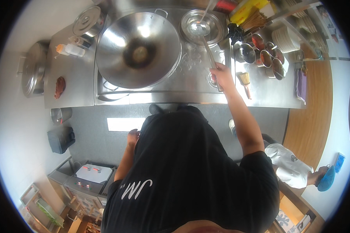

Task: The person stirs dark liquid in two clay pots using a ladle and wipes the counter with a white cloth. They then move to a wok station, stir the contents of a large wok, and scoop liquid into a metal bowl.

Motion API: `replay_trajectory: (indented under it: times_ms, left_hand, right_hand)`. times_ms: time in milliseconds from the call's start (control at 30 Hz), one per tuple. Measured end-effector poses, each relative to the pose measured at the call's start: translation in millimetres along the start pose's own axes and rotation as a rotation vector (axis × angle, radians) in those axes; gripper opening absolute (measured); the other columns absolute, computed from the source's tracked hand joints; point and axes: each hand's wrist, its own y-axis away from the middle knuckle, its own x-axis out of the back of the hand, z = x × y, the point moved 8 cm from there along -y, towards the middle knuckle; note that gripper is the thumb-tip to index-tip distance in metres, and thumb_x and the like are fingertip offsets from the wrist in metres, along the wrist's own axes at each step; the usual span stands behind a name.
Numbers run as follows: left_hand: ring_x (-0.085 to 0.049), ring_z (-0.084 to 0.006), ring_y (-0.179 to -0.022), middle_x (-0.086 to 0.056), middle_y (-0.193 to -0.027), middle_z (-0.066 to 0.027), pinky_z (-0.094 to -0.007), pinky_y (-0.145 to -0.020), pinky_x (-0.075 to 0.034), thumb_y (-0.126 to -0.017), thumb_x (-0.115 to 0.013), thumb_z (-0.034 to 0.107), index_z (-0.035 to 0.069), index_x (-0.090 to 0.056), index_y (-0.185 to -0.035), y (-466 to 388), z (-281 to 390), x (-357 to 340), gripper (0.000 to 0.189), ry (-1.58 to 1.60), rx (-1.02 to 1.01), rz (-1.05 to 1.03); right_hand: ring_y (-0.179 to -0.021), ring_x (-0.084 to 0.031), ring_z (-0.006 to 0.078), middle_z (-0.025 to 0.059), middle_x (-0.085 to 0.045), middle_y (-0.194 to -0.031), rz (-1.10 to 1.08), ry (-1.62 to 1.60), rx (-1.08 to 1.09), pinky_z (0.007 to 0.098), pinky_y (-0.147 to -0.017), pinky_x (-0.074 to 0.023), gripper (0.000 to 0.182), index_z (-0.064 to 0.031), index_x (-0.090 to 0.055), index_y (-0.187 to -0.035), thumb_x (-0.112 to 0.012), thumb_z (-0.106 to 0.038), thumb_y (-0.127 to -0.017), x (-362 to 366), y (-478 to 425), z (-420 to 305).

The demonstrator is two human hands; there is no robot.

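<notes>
My right hand [223, 77] grips the long handle of a metal ladle [208, 52]. The ladle's bowl rests over a round steel basin [186, 39] at the back of the cooking range, below a thin metal spout [206, 12]. Liquid seems to glint in the bowl. Left of the basin sits a large steel wok [163, 54], with a dark scorched patch at its bottom and nothing in it. My left hand [133, 137] hangs low beside my body, away from the range; its fingers are partly hidden.
Several seasoning pots [265, 58] and a short brush [245, 80] stand right of the range, near stacked plates [284, 40]. Squeeze bottles [73, 50] and a lidded pot [89, 21] are on the left. Behind me on the right is a person in a white shirt [291, 166].
</notes>
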Motion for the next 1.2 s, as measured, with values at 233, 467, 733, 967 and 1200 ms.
replay_trajectory:
  times_ms: [233,467,733,967,1200]
  left_hand:
    - [-0.064,-0.0138,-0.074,-0.069,-0.088,-0.0053,-0.0284,-0.059,-0.048,-0.092,-0.06,0.018,0.004,-0.065,-0.118,-1.0,-21.2,-18.4,0.03,0.754,0.701,-0.163]
    - [-0.067,-0.0147,-0.078,-0.071,-0.092,-0.0078,-0.0305,-0.061,-0.052,-0.091,-0.062,0.018,0.004,-0.065,-0.117,-32.5,-5.5,-1.1,0.03,0.334,0.206,-0.147]
    - [-0.067,-0.016,-0.076,-0.073,-0.096,-0.0078,-0.0286,-0.061,-0.048,-0.092,-0.057,0.015,0.003,-0.064,-0.119,-32.9,-29.9,-13.3,0.031,0.784,0.522,-0.237]
    - [-0.068,-0.0168,-0.077,-0.074,-0.098,-0.0091,-0.029,-0.061,-0.047,-0.094,-0.055,0.02,0.003,-0.064,-0.118,-28.9,-39.4,-19.2,0.031,0.856,0.534,-0.195]
    - [-0.067,-0.0172,-0.077,-0.073,-0.099,-0.01,-0.0291,-0.062,-0.046,-0.095,-0.053,0.021,0.003,-0.063,-0.119,-28.0,-36.4,-24.0,0.031,0.852,0.635,-0.177]
  right_hand:
    - [-0.058,-0.051,0.0097,0.0015,-0.055,-0.07,-0.082,-0.165,-0.152,0.0247,-0.052,-0.0389,0.012,0.0001,-0.063,-0.096,-0.062,-0.008,-0.088,-0.9,63.2,21.2]
    - [-0.054,-0.048,0.0074,0.004,-0.056,-0.078,-0.144,-1.054,-0.474,0.0211,-0.047,-0.0424,0.032,0.0063,-0.055,-0.122,-0.053,-0.01,-0.095,-19.2,114.2,69.0]
    - [-0.051,-0.046,0.0074,0.0047,-0.054,-0.078,-0.273,-1.438,-0.485,0.0201,-0.044,-0.0403,0.04,0.0078,-0.046,-0.132,-0.048,-0.013,-0.097,-18.5,145.8,68.6]
    - [-0.053,-0.049,0.0101,0.0031,-0.055,-0.073,-0.098,-0.601,-0.289,0.0231,-0.048,-0.0395,0.024,0.0048,-0.059,-0.109,-0.055,-0.011,-0.093,11.2,112.6,58.1]
    - [-0.055,-0.054,0.0135,0.0043,-0.057,-0.069,0.032,-0.1,0.004,0.0299,-0.053,-0.0441,0.013,0.0016,-0.063,-0.089,-0.064,-0.011,-0.086,5.2,32.7,4.3]
